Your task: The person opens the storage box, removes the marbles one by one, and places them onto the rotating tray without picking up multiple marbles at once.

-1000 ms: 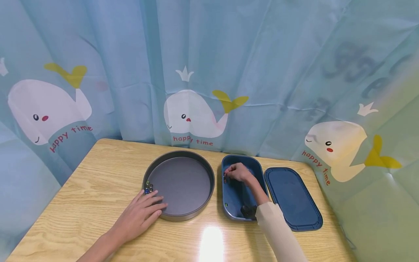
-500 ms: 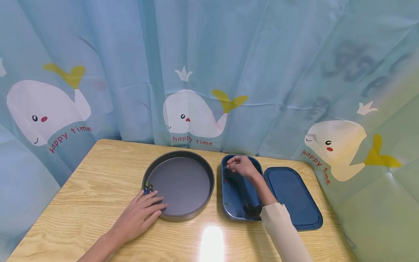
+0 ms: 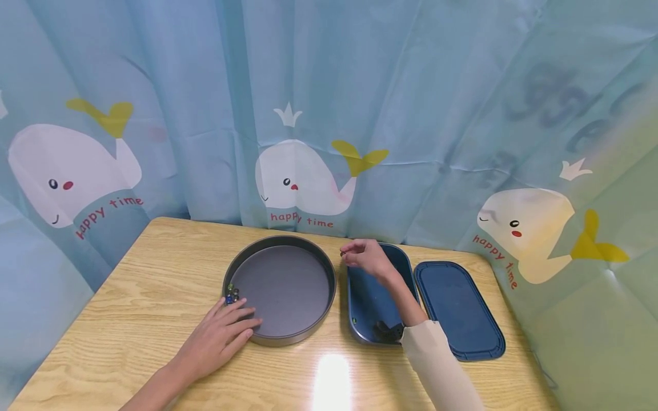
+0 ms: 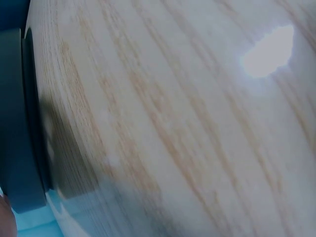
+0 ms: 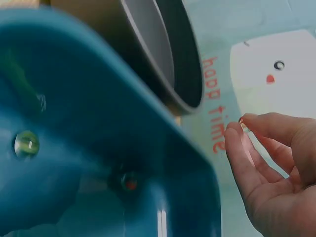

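My right hand (image 3: 367, 257) pinches a small glass marble (image 5: 243, 125) between thumb and fingertips, above the far left rim of the deep blue box (image 3: 376, 291). In the right wrist view, a green marble (image 5: 26, 143) and a clear marble with red inside (image 5: 130, 181) lie on the box's floor. My left hand (image 3: 221, 337) rests on the near left rim of the round dark pan (image 3: 288, 285), fingers stretched over its inside. Several marbles (image 3: 233, 294) sit together against the pan's left wall, just beyond those fingers.
Right of the box lies its flat blue lid (image 3: 460, 311). A black camera mount (image 3: 388, 330) shows at my right wrist, over the box's near end. Behind the wooden table (image 3: 128, 297) hangs a blue curtain (image 3: 205, 114) with whale prints.
My right hand has risen out of the box and shifted left to its far left rim, with the marble now visible at the fingertips. The left hand stays put.
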A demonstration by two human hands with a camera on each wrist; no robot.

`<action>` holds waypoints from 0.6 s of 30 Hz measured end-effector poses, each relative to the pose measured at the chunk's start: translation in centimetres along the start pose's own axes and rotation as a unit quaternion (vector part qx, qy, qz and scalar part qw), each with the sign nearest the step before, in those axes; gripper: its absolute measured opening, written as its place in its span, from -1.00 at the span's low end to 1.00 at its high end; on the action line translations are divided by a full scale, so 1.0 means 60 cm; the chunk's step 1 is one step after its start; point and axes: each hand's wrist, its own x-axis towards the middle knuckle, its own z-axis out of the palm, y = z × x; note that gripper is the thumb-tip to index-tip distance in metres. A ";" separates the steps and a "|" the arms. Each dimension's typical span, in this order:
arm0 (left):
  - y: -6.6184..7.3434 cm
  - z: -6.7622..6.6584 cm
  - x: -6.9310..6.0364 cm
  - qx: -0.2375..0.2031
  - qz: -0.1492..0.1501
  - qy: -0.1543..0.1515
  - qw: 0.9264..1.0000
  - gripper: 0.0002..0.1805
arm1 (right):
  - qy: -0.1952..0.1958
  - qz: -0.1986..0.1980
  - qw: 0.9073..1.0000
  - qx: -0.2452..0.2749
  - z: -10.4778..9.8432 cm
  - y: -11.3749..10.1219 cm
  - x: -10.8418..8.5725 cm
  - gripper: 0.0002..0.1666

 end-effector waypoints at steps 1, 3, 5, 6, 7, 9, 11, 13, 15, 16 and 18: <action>0.000 0.000 0.000 0.000 0.000 0.000 1.000 -0.74 | 0.000 -0.002 1.000 0.000 0.005 -0.003 0.001 -0.81; 0.001 -0.001 -0.001 -0.001 -0.001 0.001 1.000 -0.74 | -0.001 -0.008 1.000 -0.003 0.016 -0.010 0.003 -0.81; 0.001 -0.001 0.000 -0.001 -0.001 0.002 1.000 -0.74 | -0.004 -0.014 1.000 -0.007 0.026 -0.015 0.005 -0.81; 0.001 -0.001 0.000 -0.001 0.000 0.003 1.000 -0.74 | -0.005 -0.016 1.000 -0.012 0.031 -0.016 0.007 -0.81; 0.001 -0.001 0.000 -0.001 0.000 0.003 1.000 -0.74 | -0.007 -0.019 1.000 -0.016 0.037 -0.018 0.007 -0.80; 0.001 -0.001 0.000 -0.003 0.001 0.004 1.000 -0.74 | -0.011 -0.018 1.000 -0.019 0.047 -0.020 0.010 -0.79; 0.001 -0.001 0.000 -0.004 0.002 0.004 1.000 -0.74 | -0.016 -0.016 1.000 -0.017 0.056 -0.020 0.013 -0.77; 0.001 -0.001 0.000 -0.005 0.001 0.004 1.000 -0.74 | -0.020 -0.015 1.000 -0.017 0.065 -0.022 0.015 -0.76; 0.001 -0.001 0.000 -0.006 -0.001 0.003 1.000 -0.74 | -0.024 -0.015 0.999 -0.016 0.074 -0.023 0.018 -0.76; 0.001 -0.001 0.000 -0.005 -0.001 0.002 1.000 -0.74 | -0.026 -0.015 0.999 -0.018 0.078 -0.024 0.020 -0.77; 0.001 -0.002 0.000 -0.004 -0.002 0.000 1.000 -0.74 | -0.032 -0.014 0.999 -0.026 0.087 -0.027 0.021 -0.78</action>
